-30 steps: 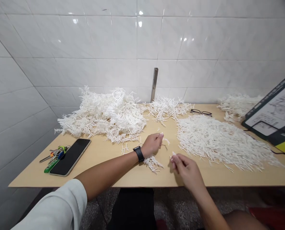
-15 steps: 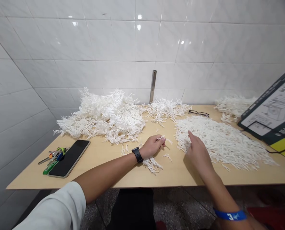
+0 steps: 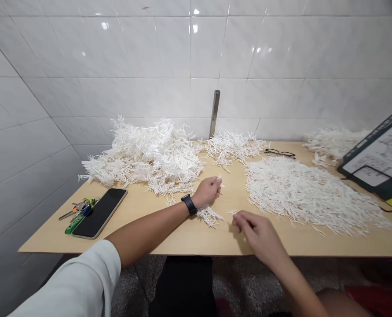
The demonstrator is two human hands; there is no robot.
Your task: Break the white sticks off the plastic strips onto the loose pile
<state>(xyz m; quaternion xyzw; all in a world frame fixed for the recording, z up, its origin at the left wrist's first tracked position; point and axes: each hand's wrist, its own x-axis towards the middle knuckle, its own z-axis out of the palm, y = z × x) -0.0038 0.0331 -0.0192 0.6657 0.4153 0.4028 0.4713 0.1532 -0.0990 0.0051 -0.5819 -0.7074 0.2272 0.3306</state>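
My left hand (image 3: 208, 192), with a black watch at its wrist, is closed on thin white branched plastic bits whose tips poke out past the fingers. Below that wrist lies a small bunch of the same white pieces (image 3: 210, 216). Low over the front of the table, my right hand (image 3: 260, 235) has its fingers pinched together at a small white branched piece (image 3: 231, 212). A large tangled white heap (image 3: 156, 154) stands behind and left of my left hand. To the right spreads a flat layer of loose white pieces (image 3: 301, 193).
A phone (image 3: 100, 213) and keys (image 3: 80, 207) lie at the left of the wooden table (image 3: 182, 242). Eyeglasses (image 3: 280, 153) rest behind the flat layer. A printed box (image 3: 380, 154) leans at the right. Behind is a tiled wall with a metal strip (image 3: 214, 114).
My right hand has moved left and toward me, from the edge of the flat layer to the small piece on the table. My left hand has shifted slightly away from me, still closed.
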